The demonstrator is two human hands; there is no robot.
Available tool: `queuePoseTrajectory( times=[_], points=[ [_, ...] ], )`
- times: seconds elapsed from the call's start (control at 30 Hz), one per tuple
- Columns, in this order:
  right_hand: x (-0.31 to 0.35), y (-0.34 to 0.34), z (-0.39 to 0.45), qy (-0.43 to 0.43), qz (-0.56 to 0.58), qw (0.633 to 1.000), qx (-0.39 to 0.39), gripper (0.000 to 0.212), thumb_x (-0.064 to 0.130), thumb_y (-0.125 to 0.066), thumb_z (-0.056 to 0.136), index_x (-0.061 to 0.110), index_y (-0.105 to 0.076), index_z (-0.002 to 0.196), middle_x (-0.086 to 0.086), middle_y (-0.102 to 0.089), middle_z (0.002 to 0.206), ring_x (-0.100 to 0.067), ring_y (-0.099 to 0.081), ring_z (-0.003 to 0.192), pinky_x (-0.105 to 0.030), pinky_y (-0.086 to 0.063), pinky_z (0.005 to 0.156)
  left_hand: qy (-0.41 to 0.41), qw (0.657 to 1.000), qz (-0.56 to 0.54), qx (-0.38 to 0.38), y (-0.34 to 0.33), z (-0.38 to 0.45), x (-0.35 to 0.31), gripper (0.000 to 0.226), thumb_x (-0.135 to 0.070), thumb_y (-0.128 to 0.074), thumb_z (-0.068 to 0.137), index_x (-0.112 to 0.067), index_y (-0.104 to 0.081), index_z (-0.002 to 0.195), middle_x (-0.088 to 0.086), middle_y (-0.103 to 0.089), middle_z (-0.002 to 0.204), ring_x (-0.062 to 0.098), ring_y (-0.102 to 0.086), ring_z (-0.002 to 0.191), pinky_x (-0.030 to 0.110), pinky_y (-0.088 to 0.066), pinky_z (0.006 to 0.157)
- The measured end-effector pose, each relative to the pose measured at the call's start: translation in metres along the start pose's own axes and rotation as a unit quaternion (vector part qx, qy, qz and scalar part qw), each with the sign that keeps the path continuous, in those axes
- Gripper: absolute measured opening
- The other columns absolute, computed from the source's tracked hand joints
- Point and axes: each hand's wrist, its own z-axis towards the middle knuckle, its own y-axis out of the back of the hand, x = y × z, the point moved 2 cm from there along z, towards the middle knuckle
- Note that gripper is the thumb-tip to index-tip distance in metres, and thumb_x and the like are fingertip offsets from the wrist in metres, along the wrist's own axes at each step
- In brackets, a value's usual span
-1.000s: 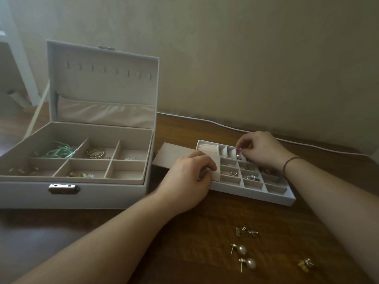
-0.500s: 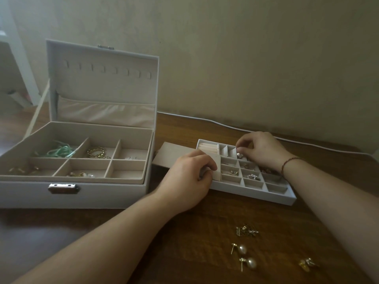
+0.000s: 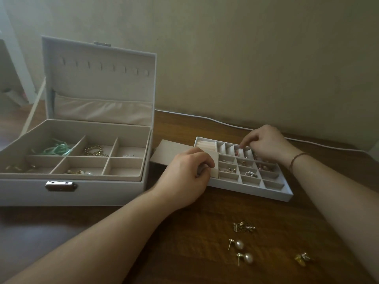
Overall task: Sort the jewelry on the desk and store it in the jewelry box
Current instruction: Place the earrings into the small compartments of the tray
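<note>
Jewelry box: the grey hinged jewelry box (image 3: pixel 71 189) stands lid-up at the tabletop's left edge; its beige compartments already hold a green ribbon (image 3: pixel 55 149), a gold chain bracelet (image 3: pixel 95 151) and smaller pieces.
Left hand: your left hand (image 3: pixel 184 177) curls its grip on the near-left end of the grey divided tray (image 3: pixel 276 194), steadying it.
Right hand: your right hand (image 3: pixel 264 144) hovers over the tray's back row, fingertips pinched; whether they hold a small earring I cannot tell.
Step in hand: likely seating one earring in a back cell.
Still loose: two pearl stud earrings (image 3: pixel 242 252), a gold cluster (image 3: pixel 244 226) and a gold piece (image 3: pixel 303 259) near the front edge.
Next move: probably reach for the pearls; pinch by the post, since they could roll.
</note>
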Motion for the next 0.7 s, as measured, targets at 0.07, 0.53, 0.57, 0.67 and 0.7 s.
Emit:
queuePoseTrajectory(
  times=[0.07, 0.53, 0.57, 0.67, 0.7],
  points=[
    [-0.004, 0.011, -0.007, 0.004, 0.017, 0.999, -0.051, 0.04, -0.003, -0.045, 0.09, 0.025, -0.074, 0.086, 0.001, -0.068, 0.095, -0.002, -0.053, 0.044, -0.013, -0.039, 0.041, 0.0, 1.0, 0.0, 0.001, 0.0, 0.0, 0.0, 0.019, -0.012, -0.057, 0.095, -0.022, -0.068, 0.107, -0.011, -0.058, 0.11, 0.005, -0.056, 0.103, 0.02, -0.052, 0.088],
    [0.014, 0.019, -0.163, 0.168, 0.014, 0.97, 0.177, 0.034, 0.027, -0.064, 0.089, 0.05, -0.06, 0.113, 0.036, -0.053, 0.117, 0.013, -0.05, 0.11, -0.011, -0.047, 0.084, -0.006, 0.999, 0.025, 0.022, -0.004, 0.0, -0.002, 0.019, -0.012, -0.061, 0.093, -0.026, -0.068, 0.104, -0.014, -0.06, 0.107, -0.003, -0.056, 0.099, 0.0, -0.043, 0.077],
    [0.018, 0.015, -0.167, 0.186, -0.003, 0.96, 0.207, 0.039, 0.026, -0.063, 0.09, 0.051, -0.056, 0.119, 0.039, -0.047, 0.124, 0.017, -0.042, 0.118, -0.005, -0.04, 0.091, -0.006, 0.999, 0.03, 0.024, -0.005, 0.0, -0.002, 0.019, -0.012, -0.061, 0.093, -0.027, -0.068, 0.104, -0.014, -0.06, 0.107, -0.003, -0.056, 0.099, 0.0, -0.043, 0.076],
    [0.027, 0.009, -0.174, 0.229, -0.036, 0.944, 0.236, 0.048, 0.02, -0.061, 0.091, 0.05, -0.051, 0.128, 0.039, -0.037, 0.131, 0.02, -0.03, 0.124, -0.002, -0.031, 0.097, -0.006, 0.998, 0.045, 0.031, -0.005, 0.0, -0.004, 0.02, -0.014, -0.061, 0.093, -0.03, -0.067, 0.104, -0.015, -0.059, 0.108, -0.004, -0.055, 0.101, 0.0, -0.043, 0.074],
    [0.029, 0.006, -0.176, 0.246, -0.051, 0.937, 0.244, 0.049, 0.022, -0.06, 0.091, 0.05, -0.049, 0.129, 0.038, -0.036, 0.132, 0.017, -0.03, 0.125, -0.007, -0.033, 0.1, -0.005, 0.998, 0.048, 0.032, -0.005, 0.0, -0.004, 0.02, -0.014, -0.061, 0.093, -0.031, -0.066, 0.104, -0.015, -0.059, 0.108, -0.004, -0.055, 0.101, 0.0, -0.043, 0.074]
  ],
)
